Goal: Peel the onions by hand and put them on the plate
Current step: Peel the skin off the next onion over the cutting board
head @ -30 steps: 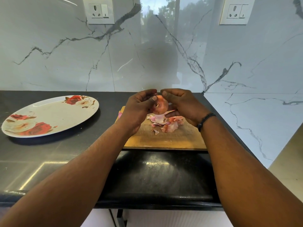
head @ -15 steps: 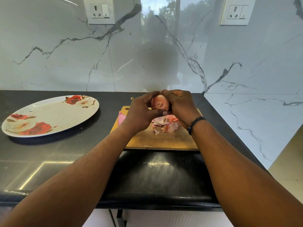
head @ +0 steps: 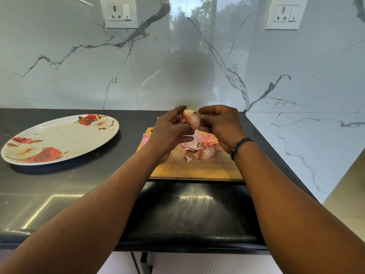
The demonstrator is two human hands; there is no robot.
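Onion [head: 190, 118] is held above the cutting board [head: 197, 167], clamped between left hand [head: 169, 135] grip and right hand [head: 221, 125] grip. Loose peels [head: 199, 149] lie on the board directly beneath. Flowered plate [head: 59, 139] sits on the black tabletop [head: 98, 175] at 9 o'clock, well apart. Two wall sockets [head: 119, 12] are at 12 o'clock. No legible writing.
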